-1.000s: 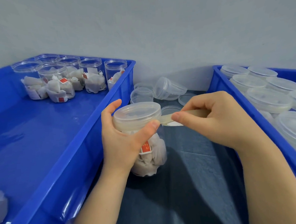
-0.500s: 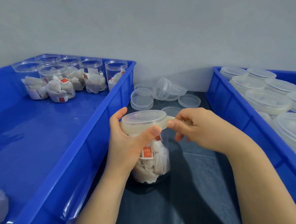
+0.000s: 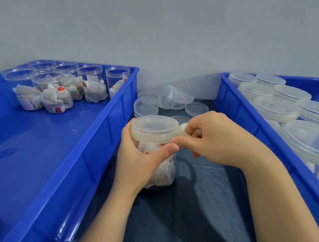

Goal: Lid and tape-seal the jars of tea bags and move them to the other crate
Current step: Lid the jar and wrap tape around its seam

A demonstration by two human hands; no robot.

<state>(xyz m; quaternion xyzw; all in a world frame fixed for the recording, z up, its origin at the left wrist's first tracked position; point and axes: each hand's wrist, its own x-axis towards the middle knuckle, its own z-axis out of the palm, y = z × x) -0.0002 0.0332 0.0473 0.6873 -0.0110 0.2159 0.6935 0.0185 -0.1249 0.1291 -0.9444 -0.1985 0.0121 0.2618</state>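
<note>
Jar (image 3: pixel 162 170) gripped by left hand (image 3: pixel 138 159), right hand (image 3: pixel 218 141) pinching tape (image 3: pixel 182 131); red tags (image 3: pixel 60 89) illegible.

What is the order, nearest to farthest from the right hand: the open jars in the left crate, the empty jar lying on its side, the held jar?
1. Held jar, centre; the right hand pinches tape against its lid.
2. Empty jar on its side, on the table behind.
3. Open jars, far corner of the left crate.

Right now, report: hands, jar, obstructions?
Left hand grips tea-bag jar, lid on. Right hand pinches tape strip at lid rim. Loose lids behind jar.
</note>
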